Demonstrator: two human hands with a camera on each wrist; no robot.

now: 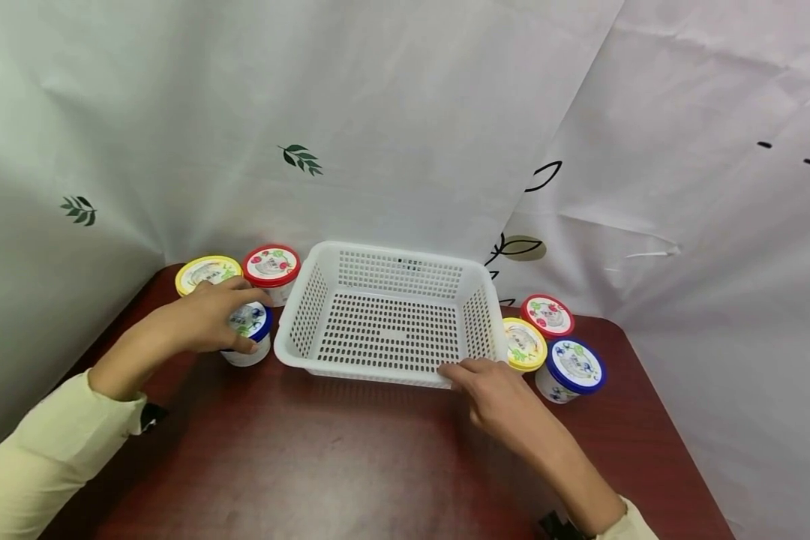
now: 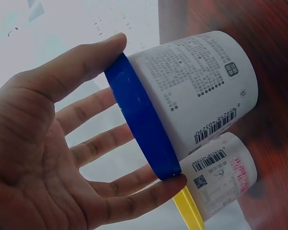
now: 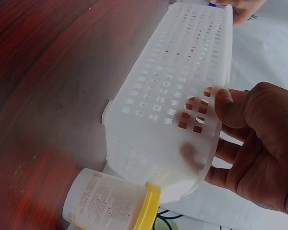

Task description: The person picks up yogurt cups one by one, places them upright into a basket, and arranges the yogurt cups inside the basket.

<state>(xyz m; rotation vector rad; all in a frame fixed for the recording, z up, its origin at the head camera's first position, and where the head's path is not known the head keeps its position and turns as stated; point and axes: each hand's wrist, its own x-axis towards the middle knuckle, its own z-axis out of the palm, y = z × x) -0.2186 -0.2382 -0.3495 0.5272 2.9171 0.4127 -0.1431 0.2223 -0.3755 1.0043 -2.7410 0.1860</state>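
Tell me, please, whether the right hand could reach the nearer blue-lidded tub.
Probably yes, once the right hand releases the basket: the nearer blue-lidded tub stands close, its front unobstructed.

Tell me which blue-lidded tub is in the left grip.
The blue-lidded tub left of the white basket; the left grip holds its lid. The other blue-lidded tub stands right of the basket.

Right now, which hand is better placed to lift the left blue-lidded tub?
Left, I'd say: the left hand has its fingers around the lid of that tub, while the right hand grips the basket's rim, nearer its right end.
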